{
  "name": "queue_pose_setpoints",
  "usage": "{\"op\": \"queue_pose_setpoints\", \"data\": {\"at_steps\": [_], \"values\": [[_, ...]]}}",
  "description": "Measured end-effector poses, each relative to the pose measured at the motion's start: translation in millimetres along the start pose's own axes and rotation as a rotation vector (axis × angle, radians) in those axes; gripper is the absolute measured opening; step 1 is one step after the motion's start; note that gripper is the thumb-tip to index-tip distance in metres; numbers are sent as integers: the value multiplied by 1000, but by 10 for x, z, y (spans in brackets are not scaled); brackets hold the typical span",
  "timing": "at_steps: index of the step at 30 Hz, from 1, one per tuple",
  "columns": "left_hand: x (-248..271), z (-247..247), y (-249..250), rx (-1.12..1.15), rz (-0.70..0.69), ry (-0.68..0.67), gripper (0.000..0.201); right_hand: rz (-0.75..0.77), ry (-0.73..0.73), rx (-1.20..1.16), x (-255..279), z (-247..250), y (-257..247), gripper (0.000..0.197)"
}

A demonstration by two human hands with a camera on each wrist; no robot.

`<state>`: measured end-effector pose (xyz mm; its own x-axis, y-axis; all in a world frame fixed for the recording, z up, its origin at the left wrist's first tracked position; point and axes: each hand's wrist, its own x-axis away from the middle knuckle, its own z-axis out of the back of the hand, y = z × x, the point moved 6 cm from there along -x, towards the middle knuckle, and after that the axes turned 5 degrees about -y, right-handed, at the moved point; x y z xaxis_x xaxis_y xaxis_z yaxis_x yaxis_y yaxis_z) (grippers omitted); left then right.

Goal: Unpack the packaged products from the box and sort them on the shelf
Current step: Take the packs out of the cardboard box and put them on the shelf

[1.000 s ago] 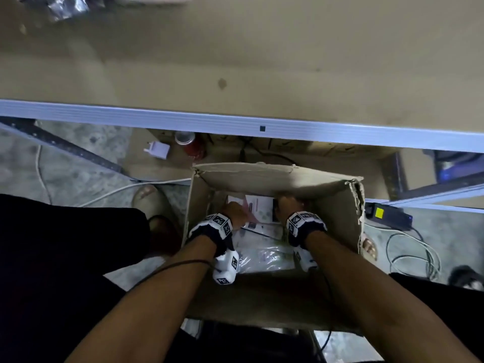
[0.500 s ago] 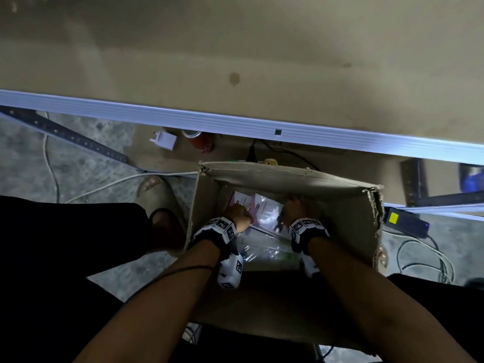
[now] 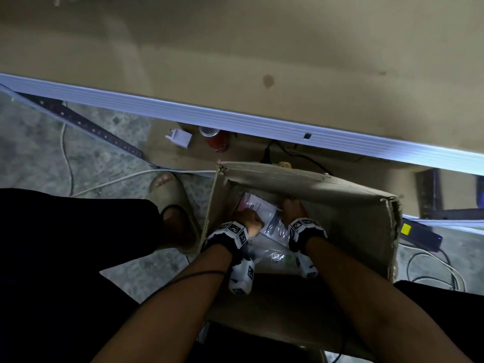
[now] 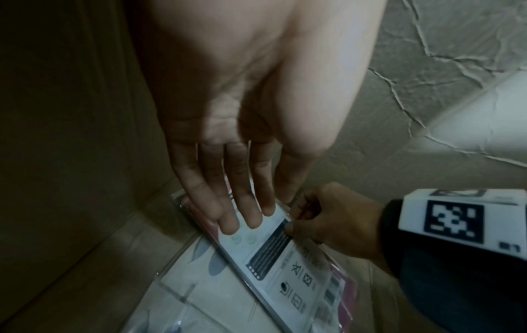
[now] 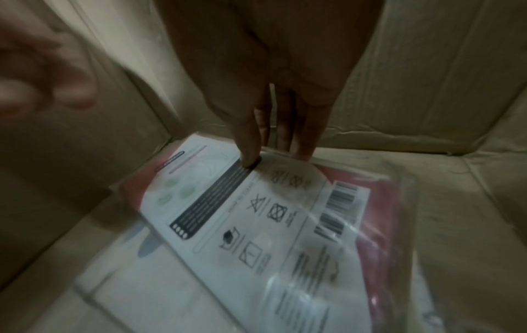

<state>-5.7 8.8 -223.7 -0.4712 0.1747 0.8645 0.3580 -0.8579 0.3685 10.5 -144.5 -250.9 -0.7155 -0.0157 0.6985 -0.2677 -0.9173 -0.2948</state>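
packet [image 3: 264, 214] tilted up since earlier, off bags in box [image 3: 340, 203] | right hand [image 3: 293, 210] fingers [image 5: 250, 144] pinch its far edge | left hand [image 3: 250, 222] fingers [image 4: 239, 202] straight, pressing it

Dim light from my head camera: a mottled grey concrete floor [image 3: 110, 142] at nine o'clock, crossed by a white cable [image 3: 68, 163]. A pale metal rail [image 3: 235, 121] runs from ten to three o'clock. Under it I see a white plug adapter [image 3: 180, 138] beside a red can [image 3: 215, 139]; a dark power brick [image 3: 421, 233] lies at three o'clock.
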Motion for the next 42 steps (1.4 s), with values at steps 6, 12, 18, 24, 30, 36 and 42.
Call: {"op": "queue_pose_setpoints", "data": {"at_steps": [6, 12, 18, 24, 30, 36, 42], "values": [[4, -4, -26, 17, 30, 31, 30, -3, -42, -43, 5, 74, -49, 54], [24, -95, -82, -40, 68, -33, 32, -20, -321, -31, 108, 23, 33, 49], [-92, -258, -263, -207, 108, -11, 47, -14, -226, -27, 263, 141, 200, 22], [-263, -166, -195, -501, -47, 175, 33, -66, -52, 187, 450, 415, 347, 22], [-371, -235, 62, -705, -283, 250, 61, -116, 46, 225, 611, 578, 401, 22], [-494, -384, 127, -816, -297, 166, 79, -118, 61, 182, 726, 651, 327, 27], [-467, -436, 57, -785, -260, 105, 68, -146, 52, 163, 780, 662, 349, 27]]}}
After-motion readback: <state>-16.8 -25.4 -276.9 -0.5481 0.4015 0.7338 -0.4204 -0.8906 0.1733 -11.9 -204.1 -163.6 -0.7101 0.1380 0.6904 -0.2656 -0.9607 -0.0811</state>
